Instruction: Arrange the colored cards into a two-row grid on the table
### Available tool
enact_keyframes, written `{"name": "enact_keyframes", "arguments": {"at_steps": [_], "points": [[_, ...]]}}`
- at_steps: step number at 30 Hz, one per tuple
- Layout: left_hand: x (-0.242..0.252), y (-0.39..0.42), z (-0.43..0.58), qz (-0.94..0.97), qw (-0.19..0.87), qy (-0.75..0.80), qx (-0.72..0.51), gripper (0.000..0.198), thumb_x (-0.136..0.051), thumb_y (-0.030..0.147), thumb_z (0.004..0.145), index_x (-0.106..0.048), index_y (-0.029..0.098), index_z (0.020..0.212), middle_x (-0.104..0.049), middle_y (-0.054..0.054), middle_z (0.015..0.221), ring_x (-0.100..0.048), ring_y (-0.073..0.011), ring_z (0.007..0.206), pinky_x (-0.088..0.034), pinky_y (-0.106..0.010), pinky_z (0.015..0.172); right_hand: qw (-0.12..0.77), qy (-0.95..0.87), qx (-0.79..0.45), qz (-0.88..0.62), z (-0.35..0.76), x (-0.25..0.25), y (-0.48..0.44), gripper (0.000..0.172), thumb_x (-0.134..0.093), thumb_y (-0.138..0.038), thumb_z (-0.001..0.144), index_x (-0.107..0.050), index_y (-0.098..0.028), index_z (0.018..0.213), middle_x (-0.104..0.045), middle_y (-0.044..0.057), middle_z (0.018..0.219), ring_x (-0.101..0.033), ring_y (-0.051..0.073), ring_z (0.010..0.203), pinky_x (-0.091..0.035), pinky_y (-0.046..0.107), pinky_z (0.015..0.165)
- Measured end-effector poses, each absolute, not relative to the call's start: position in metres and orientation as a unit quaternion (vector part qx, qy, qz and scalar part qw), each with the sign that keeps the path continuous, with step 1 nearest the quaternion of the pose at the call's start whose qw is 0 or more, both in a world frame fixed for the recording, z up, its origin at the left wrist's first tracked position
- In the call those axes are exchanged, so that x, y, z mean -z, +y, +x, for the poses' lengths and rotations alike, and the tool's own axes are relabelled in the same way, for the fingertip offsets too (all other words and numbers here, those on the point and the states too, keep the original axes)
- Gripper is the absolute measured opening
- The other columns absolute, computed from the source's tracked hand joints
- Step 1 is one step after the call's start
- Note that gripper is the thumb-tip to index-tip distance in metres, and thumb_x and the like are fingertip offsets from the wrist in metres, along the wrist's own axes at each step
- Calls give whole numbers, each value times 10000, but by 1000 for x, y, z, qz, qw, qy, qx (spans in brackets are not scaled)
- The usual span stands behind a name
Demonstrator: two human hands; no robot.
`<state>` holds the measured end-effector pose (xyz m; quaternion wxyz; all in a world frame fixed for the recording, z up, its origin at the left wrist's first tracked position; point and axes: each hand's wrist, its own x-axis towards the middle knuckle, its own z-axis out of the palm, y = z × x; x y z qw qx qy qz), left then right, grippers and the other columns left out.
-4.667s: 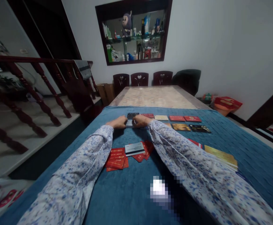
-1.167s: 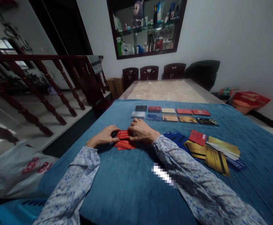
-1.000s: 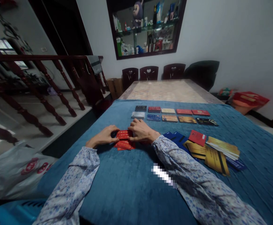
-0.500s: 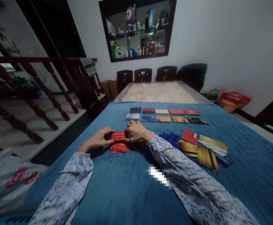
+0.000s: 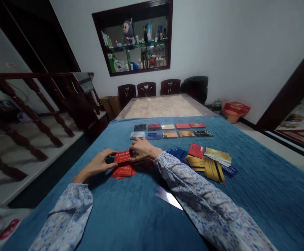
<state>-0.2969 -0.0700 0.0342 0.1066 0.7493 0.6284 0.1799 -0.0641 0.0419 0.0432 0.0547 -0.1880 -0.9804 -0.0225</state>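
Between my two hands a red card [image 5: 122, 157] with pale print is held up at its ends, perhaps with more cards behind it. My left hand [image 5: 101, 162] pinches its left end between thumb and fingers. Its right end is gripped by my right hand [image 5: 142, 150]. Just below lie loose red cards [image 5: 124, 170], fanned on the blue cloth [image 5: 123, 212]. Behind my hands stand two rows of neat card stacks, among them a blue stack [image 5: 154, 136] and a silver-grey stack [image 5: 137, 135]. A shiny card [image 5: 169, 198] lies beside my right sleeve.
To the right, gold cards [image 5: 213, 170], blue cards [image 5: 177, 154] and a red card packet [image 5: 196, 150] lie in a loose spread. Beyond the cloth the bare stone tabletop [image 5: 162, 105] runs to several dark chairs [image 5: 146, 89]. A wooden railing [image 5: 34, 113] stands left.
The view has swung to the right, so everything sits further left in the picture. My hands still hold the red card, which now faces me more.
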Motion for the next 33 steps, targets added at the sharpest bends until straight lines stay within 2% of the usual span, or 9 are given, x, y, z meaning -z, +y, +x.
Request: {"name": "enact_keyframes", "arguments": {"at_steps": [10,16,24,29,33], "points": [[-36,-64,-289,754,91,623,-188,445,-680,500,777,-704,191,1096,-716,-85,1081,-669,-262,993,-540,-397,930,45,-977,-17,-207,-62,-43,55,349,-768,-420,763,-734,-209,1038,-745,89,1124,-615,286,1123,-435,319,819],[-37,-55,-282,771,67,608,-175,468,-671,528,788,-697,199,1119,-694,-87,1117,-648,-279,1049,-528,-415,963,30,-975,-23,-217,-52,-53,58,366,-774,-425,744,-736,-203,1032,-723,106,1161,-599,296,1135,-467,331,812],[-38,-33,-254,789,40,596,-141,474,-664,468,805,-682,174,1176,-658,-126,1184,-606,-315,1126,-482,-458,1033,36,-967,-4,-251,-21,-61,59,366,-775,-376,736,-737,-205,1057,-714,108,1169,-579,305,1153,-482,345,831],[-42,-15,-235,803,17,585,-112,430,-671,438,833,-676,181,1178,-648,-136,1179,-590,-325,1115,-473,-480,1019,38,-961,5,-273,1,-66,61,288,-714,-356,802,-730,-187,1035,-700,131,1167,-577,309,1146,-474,345,819],[-45,3,-218,809,-2,579,-96,422,-688,399,823,-676,163,1172,-635,-153,1208,-578,-343,1149,-466,-484,1019,42,-957,10,-288,19,-64,70,291,-686,-349,830,-719,-175,1062,-693,136,1171,-565,312,1146,-470,347,806]]}}
